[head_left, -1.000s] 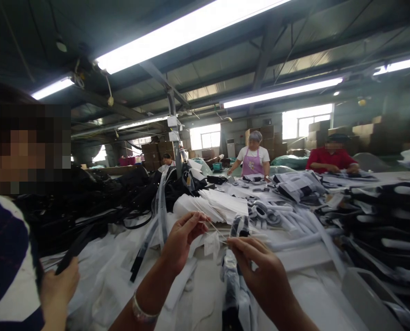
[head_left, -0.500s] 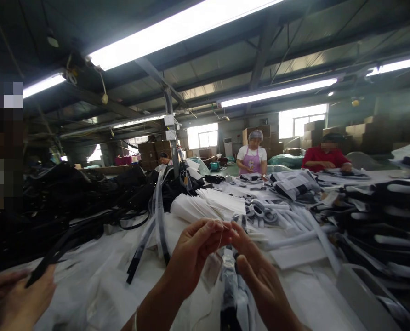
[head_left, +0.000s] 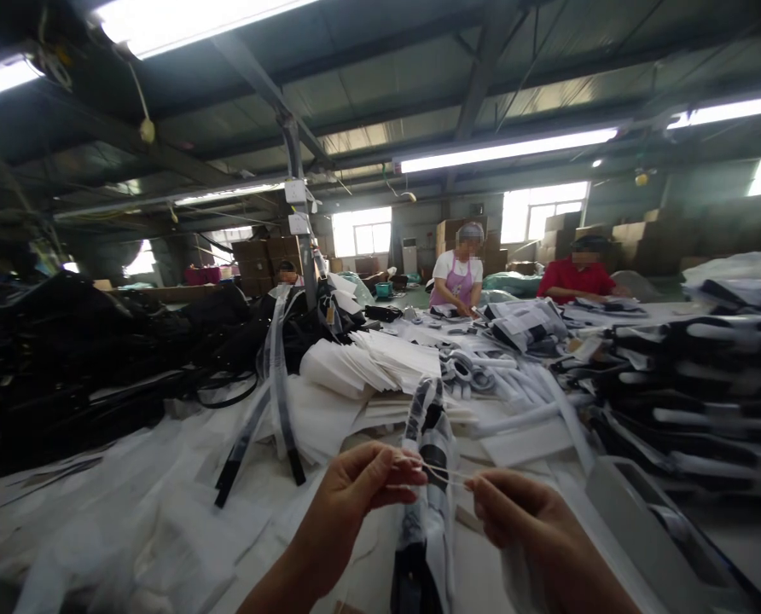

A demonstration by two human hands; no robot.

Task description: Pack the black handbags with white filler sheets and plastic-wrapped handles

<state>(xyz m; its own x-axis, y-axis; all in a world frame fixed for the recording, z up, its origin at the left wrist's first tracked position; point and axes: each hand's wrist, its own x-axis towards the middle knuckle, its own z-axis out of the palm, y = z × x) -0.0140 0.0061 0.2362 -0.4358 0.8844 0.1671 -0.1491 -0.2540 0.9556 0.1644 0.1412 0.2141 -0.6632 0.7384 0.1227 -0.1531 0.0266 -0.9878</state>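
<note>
A thin pale string (head_left: 443,472) stretches between my two hands. My left hand (head_left: 371,482) pinches one end of it with thumb and fingertips. The other end is pinched by my right hand (head_left: 514,512), fingers curled. Something whitish and translucent hangs blurred below my right palm; I cannot make out what it is. Just under the string lies a black strap wrapped in clear plastic (head_left: 422,520), running away from me on the table. My left fingers partly cover it.
Stacked white sheets (head_left: 371,362) lie ahead. Black bags (head_left: 130,350) heap at left, with plastic-wrapped straps (head_left: 278,384) beside them. White wrapped tubes (head_left: 527,401) and a grey bin (head_left: 655,529) are at right. Co-workers (head_left: 461,273) stand across the table.
My hands came together around the string, then parted, drawing it out sideways. My view turned a little right, and the nearby person at left has almost left the picture.
</note>
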